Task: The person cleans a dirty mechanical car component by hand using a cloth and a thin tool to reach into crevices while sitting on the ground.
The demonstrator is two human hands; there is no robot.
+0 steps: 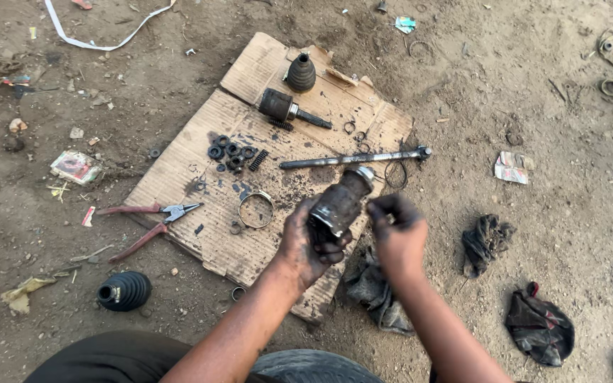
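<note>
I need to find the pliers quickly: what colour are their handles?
Red, on the pliers lying open at the cardboard's left edge; the head view shows them.

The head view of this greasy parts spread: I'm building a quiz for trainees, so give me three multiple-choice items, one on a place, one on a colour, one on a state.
1. Where do the pliers lie?
A. at the cardboard's left edge
B. on the tyre
C. in the right hand

2. What colour are the plier handles?
A. blue
B. red
C. yellow

3. How is the greasy joint housing held?
A. lying on the ground
B. gripped in the left hand
C. resting on the shaft

Answers: 1 A, jaws on the cardboard, handles on dirt; 2 B, both handles show red; 3 B, left fingers wrap it, the right hand beside it.
</note>
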